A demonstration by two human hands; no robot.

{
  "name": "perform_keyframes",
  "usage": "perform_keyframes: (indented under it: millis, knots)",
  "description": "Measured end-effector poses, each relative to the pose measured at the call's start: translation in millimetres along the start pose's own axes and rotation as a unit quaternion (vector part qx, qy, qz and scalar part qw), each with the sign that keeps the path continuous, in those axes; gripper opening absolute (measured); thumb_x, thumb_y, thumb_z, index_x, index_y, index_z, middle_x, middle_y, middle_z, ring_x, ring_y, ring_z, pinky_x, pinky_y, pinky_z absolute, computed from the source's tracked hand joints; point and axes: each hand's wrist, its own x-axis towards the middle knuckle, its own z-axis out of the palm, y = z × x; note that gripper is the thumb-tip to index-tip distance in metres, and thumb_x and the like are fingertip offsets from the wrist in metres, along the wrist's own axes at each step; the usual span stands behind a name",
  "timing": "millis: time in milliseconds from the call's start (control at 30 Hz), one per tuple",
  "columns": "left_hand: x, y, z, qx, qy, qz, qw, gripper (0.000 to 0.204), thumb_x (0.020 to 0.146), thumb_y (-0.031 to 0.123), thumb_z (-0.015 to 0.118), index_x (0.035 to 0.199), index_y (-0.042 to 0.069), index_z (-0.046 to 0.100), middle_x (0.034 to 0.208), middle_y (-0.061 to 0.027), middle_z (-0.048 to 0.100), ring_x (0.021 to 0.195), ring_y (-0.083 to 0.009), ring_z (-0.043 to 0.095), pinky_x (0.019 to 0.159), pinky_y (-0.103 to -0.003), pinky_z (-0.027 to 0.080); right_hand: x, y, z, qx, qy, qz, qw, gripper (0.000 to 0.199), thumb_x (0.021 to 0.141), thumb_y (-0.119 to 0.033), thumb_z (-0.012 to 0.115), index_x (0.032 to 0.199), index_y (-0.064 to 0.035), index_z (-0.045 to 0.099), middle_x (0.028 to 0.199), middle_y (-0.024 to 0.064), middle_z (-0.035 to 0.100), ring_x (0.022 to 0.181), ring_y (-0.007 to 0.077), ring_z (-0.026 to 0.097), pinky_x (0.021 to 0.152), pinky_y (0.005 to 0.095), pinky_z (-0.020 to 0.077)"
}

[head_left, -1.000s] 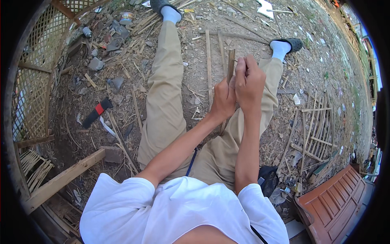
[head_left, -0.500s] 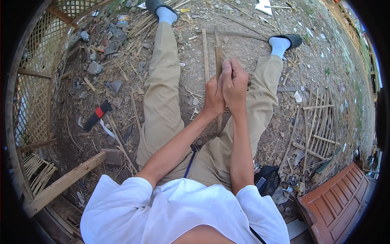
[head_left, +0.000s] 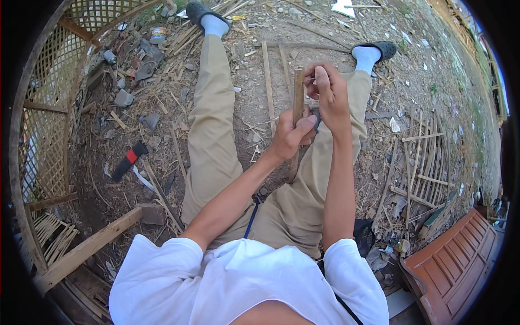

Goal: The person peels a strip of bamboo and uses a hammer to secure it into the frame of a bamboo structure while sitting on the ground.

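Note:
My left hand [head_left: 292, 134] is closed round a narrow wooden slat [head_left: 298, 97] that stands up between my legs, its upper end above my fingers. Beside that thumb a small dark grey object [head_left: 316, 118] shows; its kind is mostly hidden. Just right of the slat's upper end, my right hand [head_left: 330, 95] is raised with thumb and fingertips pinched together. A thin nail-like piece [head_left: 309, 80] seems to stick out from this pinch toward the slat, too small to name surely.
Loose wooden strips [head_left: 269, 86] lie on the dirt between my legs. A black-and-red object [head_left: 130, 157] lies at left, near a wooden beam [head_left: 89, 249] and lattice panel [head_left: 49, 81]. At right are a slatted wooden frame [head_left: 425, 162] and a brown molded panel [head_left: 452, 260].
My hands, pressed together round the slat before, are now apart. The right has moved right and up from the left, and the slat's upper part shows between them.

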Motion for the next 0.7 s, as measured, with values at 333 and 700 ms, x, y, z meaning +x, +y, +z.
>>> perform_keyframes:
  millis: [333, 700]
  knots:
    - [3, 0, -14, -0.084, -0.049, -0.05, 0.994, 0.052, 0.11, 0.057, 0.041, 0.079, 0.015, 0.034, 0.059, 0.0066, 0.025, 0.046, -0.0036, 0.02, 0.042, -0.022, 0.018, -13, 2, 10, 0.188, -0.012, 0.086, 0.978, 0.033, 0.114, -0.028, 0.048, 0.095, -0.0033, 0.059, 0.081, -0.0003, 0.057, 0.066, 0.0069, 0.052, 0.058, 0.0228, 0.0427]
    - [6, -8, -39, -0.116, -0.025, -0.071, 0.99, 0.058, 0.106, 0.067, 0.038, 0.078, 0.017, 0.034, 0.056, 0.0062, 0.025, 0.044, -0.0035, 0.019, 0.038, -0.022, 0.017, -10, 29, 37, 0.279, -0.034, 0.153, 0.947, 0.029, 0.113, -0.026, 0.05, 0.103, -0.0017, 0.062, 0.08, -0.0032, 0.049, 0.071, 0.0054, 0.047, 0.062, 0.022, 0.0402]
